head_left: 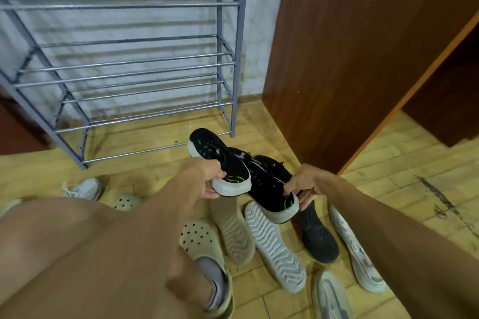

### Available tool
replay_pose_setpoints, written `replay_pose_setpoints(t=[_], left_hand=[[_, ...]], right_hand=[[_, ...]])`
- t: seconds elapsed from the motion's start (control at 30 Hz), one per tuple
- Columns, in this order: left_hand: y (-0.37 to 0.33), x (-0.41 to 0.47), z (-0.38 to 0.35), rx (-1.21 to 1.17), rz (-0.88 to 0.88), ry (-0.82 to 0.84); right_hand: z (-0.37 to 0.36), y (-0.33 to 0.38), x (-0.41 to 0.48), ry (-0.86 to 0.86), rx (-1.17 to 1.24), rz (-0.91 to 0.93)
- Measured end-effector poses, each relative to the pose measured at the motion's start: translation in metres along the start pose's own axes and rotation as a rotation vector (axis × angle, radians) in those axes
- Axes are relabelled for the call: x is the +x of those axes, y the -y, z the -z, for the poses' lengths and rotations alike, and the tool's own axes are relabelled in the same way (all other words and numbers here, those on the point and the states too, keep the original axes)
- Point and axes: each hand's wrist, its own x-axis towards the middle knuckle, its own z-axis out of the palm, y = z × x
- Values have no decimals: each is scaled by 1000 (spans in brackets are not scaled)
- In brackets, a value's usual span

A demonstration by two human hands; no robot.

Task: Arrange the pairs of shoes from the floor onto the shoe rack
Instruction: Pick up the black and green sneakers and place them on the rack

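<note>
I hold a pair of black sneakers with green marks and white soles above the floor. My left hand (207, 176) grips the heel of the left black sneaker (220, 160), whose toe points at the rack. My right hand (303, 184) grips the heel of the right black sneaker (272, 186). The grey metal shoe rack (129, 67) stands against the wall ahead and to the left, its shelves bare. Beneath my hands lie two overturned pale shoes (233, 230) (274, 243) and a dark overturned shoe (316, 235).
A brown wooden cabinet (350, 59) stands right of the rack. White perforated clogs (199, 235) (127, 202), a white sneaker (85, 188) and light grey sneakers (355, 246) (331, 295) lie on the yellow tiled floor (388, 189). My leg and slippered foot (217, 290) fill the lower left.
</note>
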Motion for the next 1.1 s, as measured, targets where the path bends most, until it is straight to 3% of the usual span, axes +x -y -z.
replay_pose_setpoints(t=[0.23, 0.53, 1.1], left_hand=[[-10, 59, 23, 36, 39, -84], [-21, 184, 74, -7, 61, -227], [-72, 375, 111, 20, -44, -267]], right_hand=[[-14, 38, 50, -68, 265, 42], [-22, 124, 171, -123, 345, 129], [-49, 210, 329, -213, 634, 221]])
